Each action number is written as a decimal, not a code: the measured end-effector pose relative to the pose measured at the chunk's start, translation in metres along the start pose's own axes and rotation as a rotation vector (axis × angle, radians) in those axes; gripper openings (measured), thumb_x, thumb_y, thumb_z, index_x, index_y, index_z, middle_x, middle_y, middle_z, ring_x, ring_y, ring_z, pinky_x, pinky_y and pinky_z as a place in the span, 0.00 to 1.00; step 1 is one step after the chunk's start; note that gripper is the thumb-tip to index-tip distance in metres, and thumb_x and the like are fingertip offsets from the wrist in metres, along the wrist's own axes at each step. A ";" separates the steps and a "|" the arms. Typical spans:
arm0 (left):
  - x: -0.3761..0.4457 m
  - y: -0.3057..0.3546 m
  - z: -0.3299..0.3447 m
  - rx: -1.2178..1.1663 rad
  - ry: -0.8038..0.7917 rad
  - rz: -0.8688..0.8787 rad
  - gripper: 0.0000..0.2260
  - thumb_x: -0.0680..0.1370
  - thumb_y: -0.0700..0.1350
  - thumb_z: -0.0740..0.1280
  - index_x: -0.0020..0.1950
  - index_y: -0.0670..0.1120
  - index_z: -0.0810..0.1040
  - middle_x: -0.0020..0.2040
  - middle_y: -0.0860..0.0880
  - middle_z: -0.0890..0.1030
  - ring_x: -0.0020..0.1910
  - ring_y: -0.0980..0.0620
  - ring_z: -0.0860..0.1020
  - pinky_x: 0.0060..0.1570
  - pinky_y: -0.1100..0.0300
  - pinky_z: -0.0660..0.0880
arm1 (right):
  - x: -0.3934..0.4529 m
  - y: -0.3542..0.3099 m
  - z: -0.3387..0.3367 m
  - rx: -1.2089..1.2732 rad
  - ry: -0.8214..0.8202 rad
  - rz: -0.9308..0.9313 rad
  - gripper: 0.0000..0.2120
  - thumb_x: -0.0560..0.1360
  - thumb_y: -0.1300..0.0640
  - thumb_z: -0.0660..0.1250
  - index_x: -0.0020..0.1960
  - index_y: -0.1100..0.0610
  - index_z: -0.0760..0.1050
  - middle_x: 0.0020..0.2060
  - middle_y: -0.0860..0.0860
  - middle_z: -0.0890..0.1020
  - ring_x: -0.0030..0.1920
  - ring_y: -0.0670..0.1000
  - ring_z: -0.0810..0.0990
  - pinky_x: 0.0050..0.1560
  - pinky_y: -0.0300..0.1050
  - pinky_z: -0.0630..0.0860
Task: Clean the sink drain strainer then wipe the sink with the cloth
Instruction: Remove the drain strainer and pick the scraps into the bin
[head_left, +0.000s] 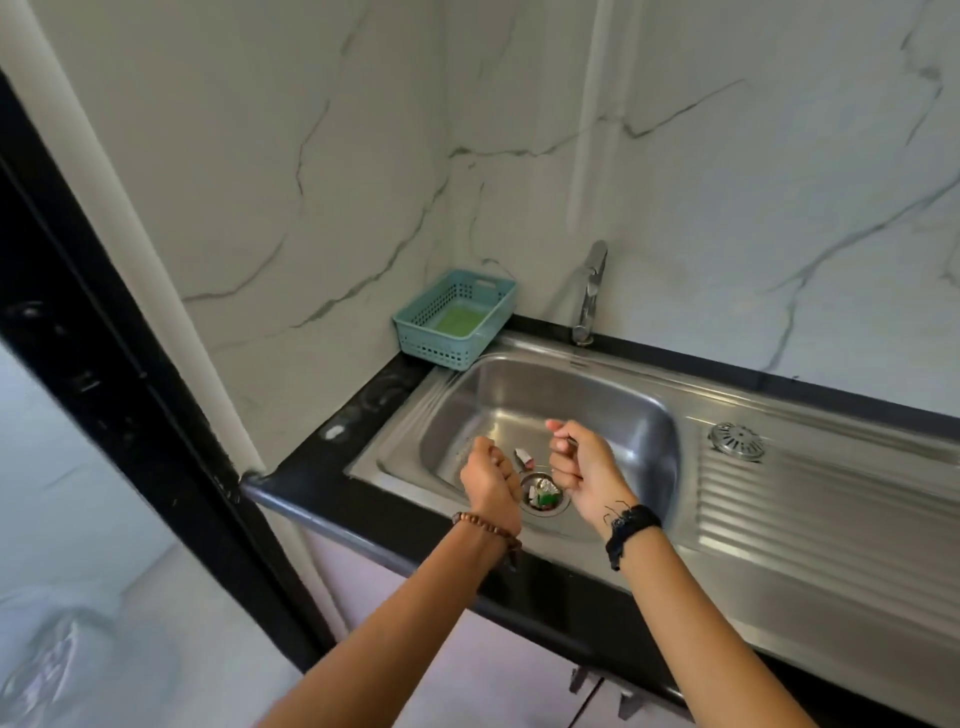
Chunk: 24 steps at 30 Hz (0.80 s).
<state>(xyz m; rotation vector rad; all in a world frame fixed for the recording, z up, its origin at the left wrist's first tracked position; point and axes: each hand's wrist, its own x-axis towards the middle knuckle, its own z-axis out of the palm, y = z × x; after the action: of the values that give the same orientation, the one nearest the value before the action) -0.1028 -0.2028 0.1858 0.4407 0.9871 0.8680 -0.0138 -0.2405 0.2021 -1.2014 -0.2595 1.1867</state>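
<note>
Strainer (543, 494), clogged with scraps, sits in the sink (613, 395) floor, directly below and between both hands. Left hand (488, 475) and right hand (582, 462) hover curled, empty; right appears marginally nearer.

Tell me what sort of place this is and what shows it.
Most likely a small home kitchen: a stainless steel sink with a ribbed drainboard set in a black countertop, a faucet against marble-look wall panels, and a teal basket in the corner.
</note>
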 end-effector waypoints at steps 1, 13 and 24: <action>0.007 -0.002 0.005 0.034 -0.009 -0.008 0.20 0.79 0.45 0.54 0.26 0.49 0.58 0.14 0.55 0.59 0.13 0.58 0.55 0.14 0.70 0.52 | 0.007 -0.002 -0.007 -0.003 0.014 0.002 0.10 0.77 0.65 0.52 0.42 0.58 0.71 0.17 0.45 0.68 0.14 0.41 0.58 0.13 0.32 0.53; 0.132 -0.026 0.028 0.666 -0.024 -0.072 0.16 0.78 0.39 0.57 0.30 0.43 0.70 0.12 0.54 0.67 0.11 0.60 0.61 0.14 0.72 0.56 | 0.123 -0.001 -0.073 -0.244 0.310 0.071 0.05 0.77 0.63 0.58 0.50 0.59 0.72 0.30 0.51 0.72 0.13 0.40 0.60 0.13 0.32 0.55; 0.312 -0.059 0.016 1.118 -0.031 -0.108 0.05 0.76 0.39 0.62 0.43 0.39 0.76 0.41 0.39 0.79 0.34 0.46 0.76 0.31 0.59 0.74 | 0.262 0.078 -0.115 -0.749 0.422 0.239 0.08 0.75 0.58 0.65 0.46 0.63 0.75 0.36 0.55 0.83 0.41 0.56 0.79 0.40 0.42 0.68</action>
<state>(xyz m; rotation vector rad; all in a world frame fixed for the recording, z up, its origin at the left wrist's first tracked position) 0.0193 0.0122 -0.0132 1.3192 1.3995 0.1296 0.1344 -0.1029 -0.0153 -2.1533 -0.2510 1.0262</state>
